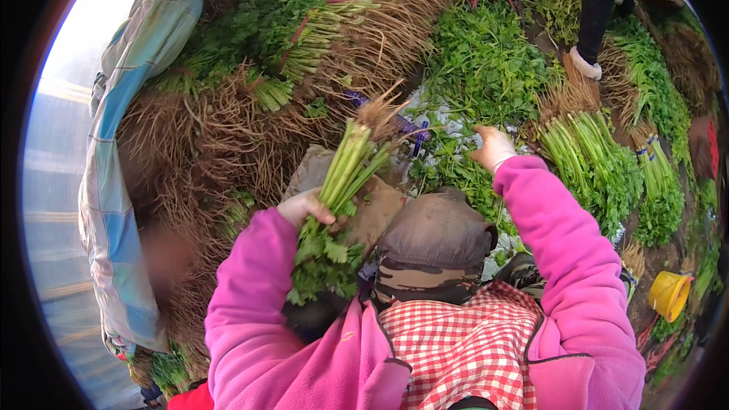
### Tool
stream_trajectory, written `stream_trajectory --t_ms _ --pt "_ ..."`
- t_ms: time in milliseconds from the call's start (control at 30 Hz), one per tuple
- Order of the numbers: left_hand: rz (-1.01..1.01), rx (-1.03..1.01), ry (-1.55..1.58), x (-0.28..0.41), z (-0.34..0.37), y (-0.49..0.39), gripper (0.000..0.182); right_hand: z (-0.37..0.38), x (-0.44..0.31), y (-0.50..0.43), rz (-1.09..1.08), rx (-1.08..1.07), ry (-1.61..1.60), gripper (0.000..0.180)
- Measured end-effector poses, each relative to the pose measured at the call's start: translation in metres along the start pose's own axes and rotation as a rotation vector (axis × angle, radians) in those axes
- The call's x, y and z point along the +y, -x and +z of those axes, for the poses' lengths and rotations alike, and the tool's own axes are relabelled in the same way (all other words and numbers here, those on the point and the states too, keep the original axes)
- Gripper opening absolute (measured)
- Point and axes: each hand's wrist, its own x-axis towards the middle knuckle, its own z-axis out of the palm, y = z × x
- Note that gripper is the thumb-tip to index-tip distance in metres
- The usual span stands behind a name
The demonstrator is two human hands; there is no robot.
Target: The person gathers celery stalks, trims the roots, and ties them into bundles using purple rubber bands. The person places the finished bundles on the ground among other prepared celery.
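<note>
My left hand [307, 208] grips a small bunch of celery [345, 173] around its stalks. The bunch tilts, with brown roots at the top and green leaves hanging below the hand. Out in front, my right hand [494, 147] reaches over loose celery greens [490, 62], its fingers apart and nothing seen in it. Whether it touches the leaves is hard to tell. Just left of the right hand lies a purple-blue tie or strap [418, 130]. To the right of that hand stands a thick bundle of celery [589, 159] with its roots up.
A large heap of rooted celery [216, 136] fills the left side, some bunches bound with red ties [296, 40]. A checked plastic sheet [122, 182] borders it. Another person's leg [592, 17] is at upper right. A yellow bucket [667, 295] lies at the right.
</note>
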Motion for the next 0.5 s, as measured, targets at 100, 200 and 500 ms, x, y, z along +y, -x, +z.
stream_trajectory --t_ms 100,200,500 --pt "-0.058 -0.064 0.109 0.002 -0.028 -0.069 0.09 0.011 -0.014 0.0 -0.138 0.156 -0.125 0.065" --pt "-0.005 -0.088 0.046 0.011 -0.041 -0.112 0.088 0.002 -0.04 -0.003 -0.395 0.248 -0.134 0.07" --pt "-0.364 0.637 -1.125 0.075 0.003 -0.101 0.088 0.039 -0.085 -0.05 -0.359 0.106 -0.004 0.081"
